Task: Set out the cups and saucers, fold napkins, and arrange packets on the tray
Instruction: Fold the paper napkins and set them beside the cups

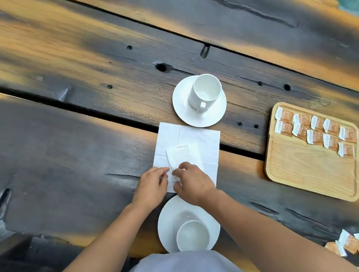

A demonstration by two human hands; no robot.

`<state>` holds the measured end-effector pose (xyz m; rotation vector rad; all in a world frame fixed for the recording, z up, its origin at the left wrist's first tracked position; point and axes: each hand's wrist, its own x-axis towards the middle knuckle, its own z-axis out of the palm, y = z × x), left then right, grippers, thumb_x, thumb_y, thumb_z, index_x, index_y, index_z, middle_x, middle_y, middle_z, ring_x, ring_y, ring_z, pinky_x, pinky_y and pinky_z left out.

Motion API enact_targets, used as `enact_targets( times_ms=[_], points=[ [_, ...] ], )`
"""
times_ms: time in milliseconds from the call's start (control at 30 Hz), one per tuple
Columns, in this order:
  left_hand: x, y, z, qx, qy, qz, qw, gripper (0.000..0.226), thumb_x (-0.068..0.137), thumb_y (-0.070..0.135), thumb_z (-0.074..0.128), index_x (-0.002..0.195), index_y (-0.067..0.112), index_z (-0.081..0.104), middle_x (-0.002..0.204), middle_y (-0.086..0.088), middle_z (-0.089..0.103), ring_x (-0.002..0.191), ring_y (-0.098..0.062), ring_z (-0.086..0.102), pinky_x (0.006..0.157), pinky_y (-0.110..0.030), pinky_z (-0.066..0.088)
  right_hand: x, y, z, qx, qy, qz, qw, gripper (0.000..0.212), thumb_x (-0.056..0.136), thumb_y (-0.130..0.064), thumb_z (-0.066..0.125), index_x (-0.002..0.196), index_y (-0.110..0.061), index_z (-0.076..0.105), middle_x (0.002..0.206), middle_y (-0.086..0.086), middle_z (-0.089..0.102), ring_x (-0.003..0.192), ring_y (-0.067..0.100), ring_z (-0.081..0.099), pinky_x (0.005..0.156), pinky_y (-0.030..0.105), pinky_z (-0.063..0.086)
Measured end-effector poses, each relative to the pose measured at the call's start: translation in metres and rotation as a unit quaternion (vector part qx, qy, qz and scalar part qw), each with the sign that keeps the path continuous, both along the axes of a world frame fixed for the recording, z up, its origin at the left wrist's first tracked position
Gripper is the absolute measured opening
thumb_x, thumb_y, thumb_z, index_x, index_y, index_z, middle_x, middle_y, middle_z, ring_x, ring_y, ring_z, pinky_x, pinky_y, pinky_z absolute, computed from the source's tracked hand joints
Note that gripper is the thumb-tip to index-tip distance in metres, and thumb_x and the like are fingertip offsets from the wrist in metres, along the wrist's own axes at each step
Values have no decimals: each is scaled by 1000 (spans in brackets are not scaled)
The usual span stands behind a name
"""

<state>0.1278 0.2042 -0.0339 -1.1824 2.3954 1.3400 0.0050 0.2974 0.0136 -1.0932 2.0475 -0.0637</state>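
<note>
— What are you working on, seen from your head camera?

— You stand over a table (74, 86) of dark, weathered planks with orange streaks and gaps between the boards; a patch of green floor shows at the far right corner.

— And the cups?

— One white cup (205, 91) sits upright on its saucer (184, 112) out ahead of you, handle toward you. A second cup (192, 235) stands on a saucer (169, 218) close to your body, at the near edge of the table.

— Where is the napkin?

— An unfolded napkin (197, 138) lies flat between the two saucers, its far corner just beside the farther saucer. On top of it rests a smaller folded napkin (178, 156), and that is what you are handling.

— How are your hands?

— Your left hand (151, 188) pinches the near left edge of the folded napkin with curled fingers. Your right hand (193, 184) is beside it, fingertips pressed down on the same napkin; whether it truly grips or only presses, you cannot tell.

— The packets?

— A wooden tray (313, 174) lies to your right, with orange-and-white packets (318, 130) in two rough rows along its far side. A few loose packets (351, 246) lie heaped on the table at the near right, well apart from the tray.
</note>
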Motion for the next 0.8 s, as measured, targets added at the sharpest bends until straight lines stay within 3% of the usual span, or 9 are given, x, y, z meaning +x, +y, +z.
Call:
enact_targets(
  times_ms=[100, 233, 367, 467, 600, 700, 800],
  points=[
    [-3, -3, 1, 15, -2, 14, 1000, 29, 96, 17, 54, 123, 18, 66, 115, 1, 67, 97, -15, 61, 89, -27, 49, 2, -2, -1, 2, -22, -11, 1000, 44, 92, -27, 49, 135, -24, 54, 138, 7, 47, 124, 29, 46, 93, 42, 51],
    [-7, -9, 0, 62, -8, 64, 996, 20, 92, 18, 60, 108, 19, 71, 98, 2, 74, 81, -12, 68, 79, -26, 54, 0, 1, -2, -22, -59, -35, 997, 47, 92, -28, 51, 138, -25, 50, 146, 6, 42, 133, 27, 39, 103, 41, 46],
    [-21, -10, 2, 98, -18, 163, 982, 6, 86, 28, 70, 86, 23, 68, 81, 1, 74, 53, -8, 69, 56, -24, 58, -19, 2, -5, -49, -13, -202, 978, 56, 91, -22, 54, 145, -14, 41, 147, 7, 40, 135, 28, 36, 110, 36, 35],
    [-32, -9, 2, 92, -33, 186, 978, 15, 81, 30, 76, 86, 23, 64, 77, 5, 72, 55, -10, 70, 65, -35, 61, -36, 6, -10, -15, -1, -285, 959, 59, 90, -18, 55, 146, -10, 37, 146, 10, 40, 134, 29, 38, 114, 37, 33],
    [-41, -8, 1, 86, -55, 178, 979, 20, 79, 25, 77, 90, 19, 62, 79, 3, 69, 78, -24, 71, 75, -41, 59, -47, 7, -19, -4, -25, -307, 951, 53, 88, -16, 58, 138, -11, 44, 130, 11, 50, 121, 29, 50, 104, 37, 41],
    [-42, -7, 1, 63, -65, 157, 983, 21, 78, 20, 78, 88, 19, 59, 75, 4, 67, 74, -22, 69, 78, -39, 58, -49, 6, -28, 4, -47, -344, 938, 47, 86, -17, 62, 131, -11, 48, 117, 11, 60, 110, 28, 57, 91, 34, 46],
    [-41, -9, 0, 56, -62, 140, 987, 21, 78, 15, 77, 87, 19, 59, 72, 4, 66, 74, -19, 67, 78, -37, 57, -49, 8, -34, 5, -55, -356, 933, 28, 86, -18, 61, 112, -12, 54, 96, 4, 61, 96, 26, 59, 77, 31, 45]
  ],
)
